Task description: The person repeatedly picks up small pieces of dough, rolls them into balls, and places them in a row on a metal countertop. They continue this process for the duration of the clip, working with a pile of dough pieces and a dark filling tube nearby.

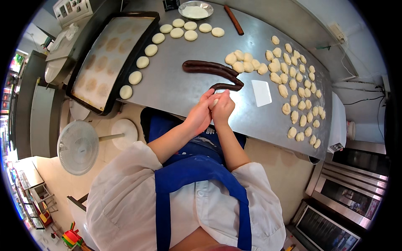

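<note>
Both hands meet at the table's near edge around a small pale dough piece (214, 103), mostly hidden by the fingers. My left hand (200, 110) cups it from the left. On the other side, my right hand (223, 107) closes over it with bent fingers. Just beyond the fingertips lies the near end of a long, dark brown rope of filling (207, 68), folded back on itself. A white plastic dough scraper (261, 93) rests flat to the right of my right hand. Past the rope sits a cluster of rounded dough pieces (248, 57).
Many small dough lumps (293, 72) cover the right of the steel table (169, 84). Flattened round cakes (143, 62) curve along the left beside a black-rimmed baking tray (116, 23). A bowl of white powder (195, 12) and a wooden rolling pin (234, 20) lie at the back. A fan (78, 147) stands left.
</note>
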{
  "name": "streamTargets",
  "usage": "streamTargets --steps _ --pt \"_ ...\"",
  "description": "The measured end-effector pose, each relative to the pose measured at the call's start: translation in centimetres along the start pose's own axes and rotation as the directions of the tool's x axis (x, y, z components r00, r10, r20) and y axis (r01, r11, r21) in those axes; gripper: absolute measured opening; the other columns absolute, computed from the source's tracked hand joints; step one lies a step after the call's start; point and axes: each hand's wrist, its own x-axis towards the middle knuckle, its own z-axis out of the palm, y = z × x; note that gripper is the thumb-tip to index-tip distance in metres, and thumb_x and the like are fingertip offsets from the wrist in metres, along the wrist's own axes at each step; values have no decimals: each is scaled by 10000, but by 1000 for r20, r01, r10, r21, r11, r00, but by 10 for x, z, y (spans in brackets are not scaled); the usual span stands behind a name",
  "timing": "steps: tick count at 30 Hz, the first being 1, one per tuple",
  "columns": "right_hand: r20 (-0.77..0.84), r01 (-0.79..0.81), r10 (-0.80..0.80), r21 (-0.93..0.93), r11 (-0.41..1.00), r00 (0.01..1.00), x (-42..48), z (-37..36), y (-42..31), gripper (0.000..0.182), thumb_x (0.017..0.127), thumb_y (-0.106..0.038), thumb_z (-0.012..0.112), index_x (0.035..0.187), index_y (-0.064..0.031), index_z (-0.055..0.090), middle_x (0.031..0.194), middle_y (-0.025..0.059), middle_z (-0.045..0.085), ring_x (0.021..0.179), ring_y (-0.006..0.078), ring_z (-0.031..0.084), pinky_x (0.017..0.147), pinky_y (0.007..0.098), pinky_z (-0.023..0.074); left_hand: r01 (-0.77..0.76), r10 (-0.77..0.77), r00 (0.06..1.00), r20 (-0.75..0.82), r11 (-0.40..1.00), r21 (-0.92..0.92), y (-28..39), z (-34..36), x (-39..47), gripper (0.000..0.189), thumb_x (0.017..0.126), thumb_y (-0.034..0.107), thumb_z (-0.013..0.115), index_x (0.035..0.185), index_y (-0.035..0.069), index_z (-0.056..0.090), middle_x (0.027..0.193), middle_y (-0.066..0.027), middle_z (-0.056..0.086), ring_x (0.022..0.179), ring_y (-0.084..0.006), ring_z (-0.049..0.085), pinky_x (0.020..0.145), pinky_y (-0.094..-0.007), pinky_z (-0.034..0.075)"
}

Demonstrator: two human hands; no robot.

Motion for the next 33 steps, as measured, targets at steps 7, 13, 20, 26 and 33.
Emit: streamTargets --steps 7,13,20,26,33 --pt "157 280 -265 -83 956 952 -8 8 -19 300 980 -165 448 1123 -44 683 1064 151 716 984 293 665 980 426 437 99 -95 995 -34 975 201 -11 -36 14 503 1036 466 431 1357 80 466 1322 -93 551 1238 -217 533 1021 -386 449" --pt "180 571 -556 -449 688 812 0 16 -14 275 943 -165 494 1061 -36 706 1173 155 683 1040 333 640 975 451 442 61 -58 992 -116 998 19 8 -29 18 590 1032 573 293 1300 94 510 1328 -94 562 1233 -232 545 1044 -401 436" --pt "246 -85 114 -126 988 963 13 10 -3 339 954 -262 461 942 -27 704 935 167 708 882 359 668 797 427 511 183 -185 982 25 982 49 1 -33 20 725 1015 633 184 1463 97 376 1429 -103 491 1337 -257 459 1106 -468 358" --pt "336 108 6 -318 942 942 -14 17 10 409 998 -306 417 846 -15 662 780 188 658 736 338 630 661 415 479 340 -335 940 -60 914 222 9 -50 -3 612 1028 544 345 1458 110 378 1439 -88 482 1324 -250 473 1099 -459 373" --pt "26 -35 50 -402 915 998 16 -38 46 316 871 -325 660 982 -31 689 959 138 678 911 283 635 822 382 498 226 -198 974 -109 861 455 11 -109 9 400 1004 302 566 1311 46 567 1222 -109 644 1145 -199 605 1008 -327 444"
